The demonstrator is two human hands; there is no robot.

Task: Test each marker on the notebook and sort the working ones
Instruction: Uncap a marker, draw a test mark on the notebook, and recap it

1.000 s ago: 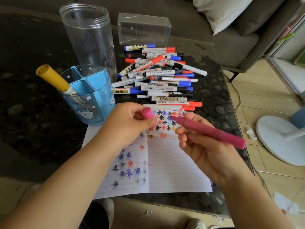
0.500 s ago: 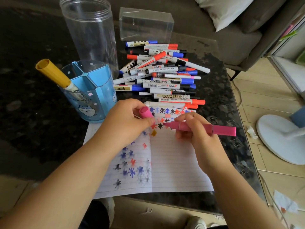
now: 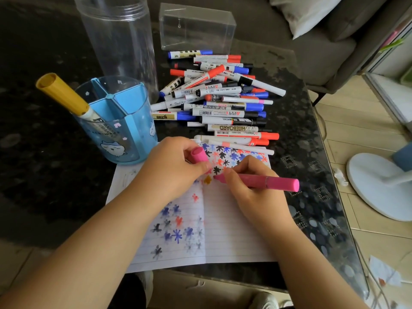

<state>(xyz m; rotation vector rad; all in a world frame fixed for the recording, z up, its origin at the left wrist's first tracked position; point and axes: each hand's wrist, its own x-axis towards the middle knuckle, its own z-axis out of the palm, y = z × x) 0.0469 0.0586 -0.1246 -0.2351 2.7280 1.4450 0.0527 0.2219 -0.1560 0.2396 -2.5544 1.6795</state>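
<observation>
Two hands low over the notebook (image 3: pixel 234 237) — right hand (image 3: pixel 252 190) gripping pink marker (image 3: pixel 263 182), left hand (image 3: pixel 176 166) pinching its cap (image 3: pixel 199 155).

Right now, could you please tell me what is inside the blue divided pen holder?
One yellow-capped marker leans in a compartment of the blue pen holder. The other visible compartments look empty; their bottoms are hidden.

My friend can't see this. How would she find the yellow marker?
Look left of the marker pile for the blue divided cup. One marker leans out of it toward the left. It alone stands in the cup, and it alone has a mustard-yellow cap.
</observation>
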